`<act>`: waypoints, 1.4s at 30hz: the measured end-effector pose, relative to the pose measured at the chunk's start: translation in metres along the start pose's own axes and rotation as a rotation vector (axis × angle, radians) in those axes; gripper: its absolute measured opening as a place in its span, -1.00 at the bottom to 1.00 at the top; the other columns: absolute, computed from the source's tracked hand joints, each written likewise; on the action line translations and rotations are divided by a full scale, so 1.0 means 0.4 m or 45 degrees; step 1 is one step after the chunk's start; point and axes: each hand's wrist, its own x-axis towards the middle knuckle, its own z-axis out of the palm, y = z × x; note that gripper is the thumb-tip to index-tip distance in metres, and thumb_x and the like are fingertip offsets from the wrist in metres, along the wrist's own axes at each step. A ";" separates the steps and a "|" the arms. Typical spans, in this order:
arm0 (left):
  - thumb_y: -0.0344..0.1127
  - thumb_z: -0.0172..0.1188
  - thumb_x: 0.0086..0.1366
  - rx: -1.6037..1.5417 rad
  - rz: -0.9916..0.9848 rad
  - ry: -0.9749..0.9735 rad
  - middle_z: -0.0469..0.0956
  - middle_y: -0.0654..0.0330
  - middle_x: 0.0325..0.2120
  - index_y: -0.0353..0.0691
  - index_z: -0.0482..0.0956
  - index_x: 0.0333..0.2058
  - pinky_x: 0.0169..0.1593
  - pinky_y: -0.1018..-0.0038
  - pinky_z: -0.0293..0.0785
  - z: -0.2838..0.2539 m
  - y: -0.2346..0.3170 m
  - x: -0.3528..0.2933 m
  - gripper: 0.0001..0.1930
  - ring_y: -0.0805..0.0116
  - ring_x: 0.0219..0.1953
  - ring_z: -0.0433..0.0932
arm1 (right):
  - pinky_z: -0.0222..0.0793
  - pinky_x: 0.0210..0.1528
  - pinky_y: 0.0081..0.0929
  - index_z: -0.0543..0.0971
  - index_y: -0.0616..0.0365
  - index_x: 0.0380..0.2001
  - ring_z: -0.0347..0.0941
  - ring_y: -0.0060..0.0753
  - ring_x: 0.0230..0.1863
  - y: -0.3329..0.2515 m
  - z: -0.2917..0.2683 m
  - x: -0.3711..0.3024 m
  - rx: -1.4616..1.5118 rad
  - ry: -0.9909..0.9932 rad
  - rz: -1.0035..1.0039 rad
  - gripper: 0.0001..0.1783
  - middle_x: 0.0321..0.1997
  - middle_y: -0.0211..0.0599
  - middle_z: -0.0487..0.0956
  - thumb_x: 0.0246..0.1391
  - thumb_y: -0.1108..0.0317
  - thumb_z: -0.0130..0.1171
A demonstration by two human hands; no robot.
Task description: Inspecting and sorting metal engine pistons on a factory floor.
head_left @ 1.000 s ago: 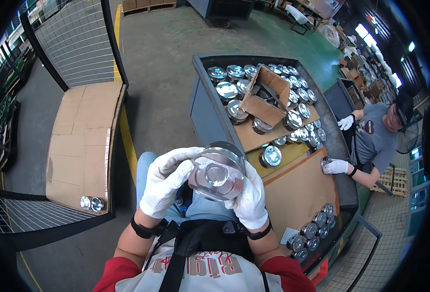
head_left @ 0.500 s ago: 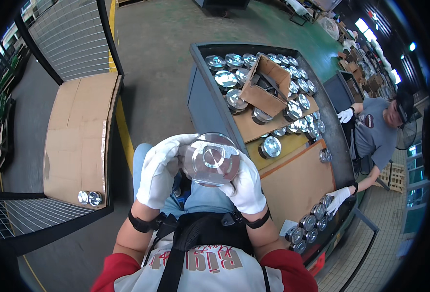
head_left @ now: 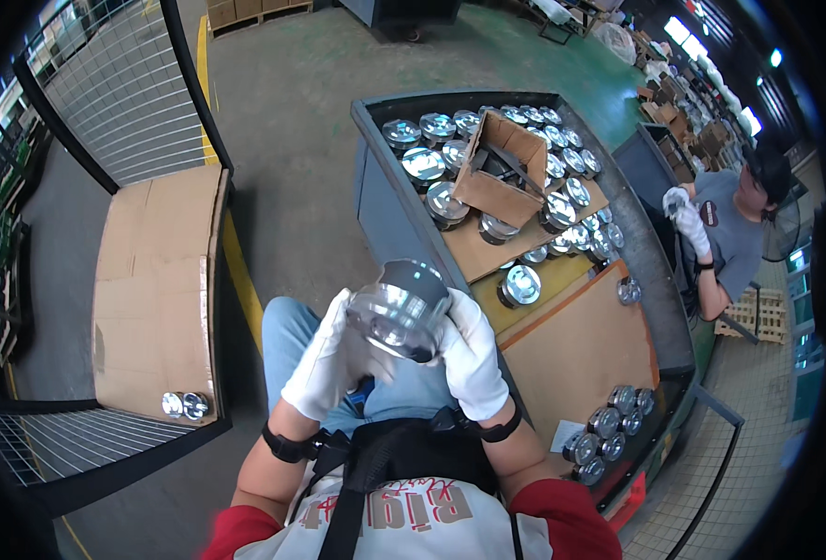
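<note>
Above my lap I hold a shiny metal piston [head_left: 399,306] between both white-gloved hands. It is tipped on its side, with its rounded side wall showing and slightly blurred. My left hand [head_left: 327,362] supports it from the left and below, its fingers partly hidden. My right hand [head_left: 473,359] grips its right side with bent fingers. Just beyond, to the right, more pistons [head_left: 445,205] stand in rows on a grey metal cart [head_left: 371,201]. A lone piston [head_left: 519,286] sits on a yellowish sheet nearest my right hand.
An open cardboard box [head_left: 501,191] stands among the cart's pistons. Several pistons [head_left: 605,422] cluster at the cart's near right corner. To my left, a wire-sided trolley [head_left: 156,289] lined with cardboard carries two pistons [head_left: 185,404]. A co-worker [head_left: 726,219] stands across the cart.
The piston in my hands has turned from its round top facing up to lying tilted. The co-worker's hand has left the corner pistons, and a shiny part is now held at the chest.
</note>
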 end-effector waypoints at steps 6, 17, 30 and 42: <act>0.45 0.10 0.22 -0.786 -0.204 -0.513 0.38 -0.22 0.18 -0.19 0.02 0.42 -0.07 -0.16 0.65 -0.012 -0.033 0.014 0.04 -0.36 -0.03 0.58 | 0.53 -0.17 -0.25 0.60 0.26 -0.08 0.59 0.01 -0.21 -0.038 -0.006 0.051 -0.691 -0.139 -0.773 -0.62 -0.17 -0.01 0.61 -0.01 0.67 0.09; -0.36 0.73 -0.32 0.092 0.353 0.018 0.40 0.02 0.17 -0.03 -0.16 0.46 0.12 0.17 0.61 0.015 -0.020 -0.011 0.43 0.12 0.13 0.53 | 0.44 0.02 -0.23 0.45 0.19 0.21 0.53 -0.01 -0.07 0.010 -0.010 0.032 -0.760 -0.105 -0.748 -0.18 0.10 -0.07 0.57 -0.26 0.49 0.45; -0.28 0.65 -0.14 0.334 0.508 0.146 0.25 0.10 0.23 -0.09 -0.14 0.47 0.30 0.25 0.40 0.073 0.002 -0.046 0.30 0.19 0.27 0.34 | 0.51 0.00 -0.34 0.38 0.24 0.26 0.54 -0.08 -0.05 0.025 -0.014 0.029 -0.587 -0.172 -0.623 -0.17 0.07 -0.09 0.59 -0.18 0.53 0.41; -0.38 0.67 -0.19 0.449 0.494 0.117 0.36 0.11 0.13 -0.12 -0.03 0.44 0.22 0.28 0.47 0.048 -0.004 -0.041 0.27 0.22 0.18 0.45 | 0.41 -0.26 -0.32 0.32 0.25 0.31 0.47 -0.21 -0.34 -0.028 0.018 0.005 -0.739 -0.058 -0.796 0.00 -0.25 -0.25 0.58 -0.20 0.19 0.55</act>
